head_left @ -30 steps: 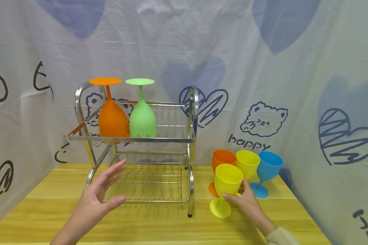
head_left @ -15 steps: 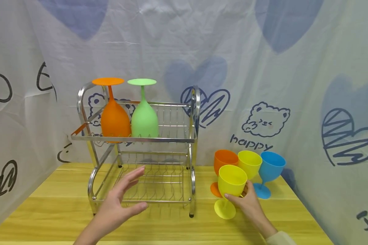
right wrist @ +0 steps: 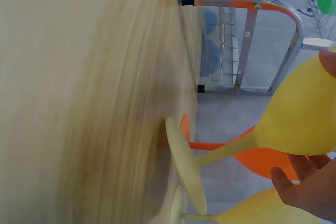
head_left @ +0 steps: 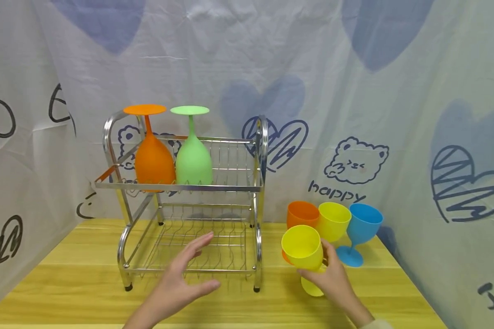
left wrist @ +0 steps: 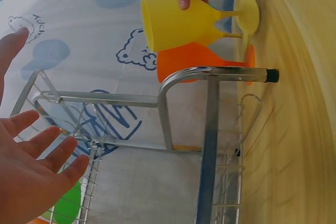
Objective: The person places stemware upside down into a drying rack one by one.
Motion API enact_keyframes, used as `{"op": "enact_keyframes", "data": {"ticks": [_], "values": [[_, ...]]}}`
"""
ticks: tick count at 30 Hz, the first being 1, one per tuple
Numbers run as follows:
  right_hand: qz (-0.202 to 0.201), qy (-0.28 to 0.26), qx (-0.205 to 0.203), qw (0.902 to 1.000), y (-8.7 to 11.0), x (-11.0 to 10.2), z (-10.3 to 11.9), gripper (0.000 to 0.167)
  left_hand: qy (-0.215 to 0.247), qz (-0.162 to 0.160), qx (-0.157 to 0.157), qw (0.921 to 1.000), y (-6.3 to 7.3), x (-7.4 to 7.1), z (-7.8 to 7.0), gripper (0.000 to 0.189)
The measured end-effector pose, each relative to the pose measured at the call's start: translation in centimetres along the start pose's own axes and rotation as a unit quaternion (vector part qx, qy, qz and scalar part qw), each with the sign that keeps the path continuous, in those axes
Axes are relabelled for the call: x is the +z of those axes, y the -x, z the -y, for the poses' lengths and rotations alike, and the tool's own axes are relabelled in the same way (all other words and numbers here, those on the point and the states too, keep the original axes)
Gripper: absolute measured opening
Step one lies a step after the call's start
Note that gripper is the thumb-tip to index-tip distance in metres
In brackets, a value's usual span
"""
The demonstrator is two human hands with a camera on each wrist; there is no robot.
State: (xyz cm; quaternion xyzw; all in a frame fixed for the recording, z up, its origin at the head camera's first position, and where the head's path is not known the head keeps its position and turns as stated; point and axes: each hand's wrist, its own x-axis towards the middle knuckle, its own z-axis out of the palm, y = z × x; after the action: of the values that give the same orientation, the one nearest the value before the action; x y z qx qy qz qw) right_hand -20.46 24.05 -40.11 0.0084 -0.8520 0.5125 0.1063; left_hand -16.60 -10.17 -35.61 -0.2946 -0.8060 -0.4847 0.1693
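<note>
My right hand (head_left: 333, 281) grips a yellow goblet (head_left: 302, 251) by the side of its bowl, its mouth tipped to the left and toward me. In the right wrist view, its round foot (right wrist: 185, 163) stands slanted over the tabletop. Behind it are an orange goblet (head_left: 302, 212), a second yellow goblet (head_left: 336, 221) and a blue goblet (head_left: 364, 224), all upright on the table. My left hand (head_left: 179, 288) hovers in front of the rack's lower tier, fingers apart and holding nothing.
A two-tier metal dish rack (head_left: 230, 188) stands left of the goblets. Upside down on its upper tier are an orange goblet (head_left: 154, 160) and a green goblet (head_left: 193, 160). A printed curtain (head_left: 247, 55) hangs behind the wooden table (head_left: 66, 283).
The held yellow goblet has gone from nearly upright to tilted, its mouth swinging left and its foot right. My left hand has moved right across the rack's front.
</note>
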Motion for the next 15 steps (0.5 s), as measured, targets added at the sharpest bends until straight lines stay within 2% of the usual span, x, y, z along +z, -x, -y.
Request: {"op": "enact_keyframes", "data": {"ticks": [5,10,15], "values": [[-0.011,0.045,-0.074,0.9962,0.6,0.6,0.3,0.088,0.020,0.009,-0.020,0.9996,0.1,0.9,0.0,0.080],[-0.030,0.103,-0.173,0.9791,1.4,1.3,0.6,0.090,0.031,0.014,-0.036,0.9988,-0.3,1.8,0.0,0.082],[-0.031,0.128,-0.213,0.9681,2.0,1.6,1.5,0.089,0.035,0.023,-0.052,0.9977,-0.7,2.7,-0.2,0.086]]}}
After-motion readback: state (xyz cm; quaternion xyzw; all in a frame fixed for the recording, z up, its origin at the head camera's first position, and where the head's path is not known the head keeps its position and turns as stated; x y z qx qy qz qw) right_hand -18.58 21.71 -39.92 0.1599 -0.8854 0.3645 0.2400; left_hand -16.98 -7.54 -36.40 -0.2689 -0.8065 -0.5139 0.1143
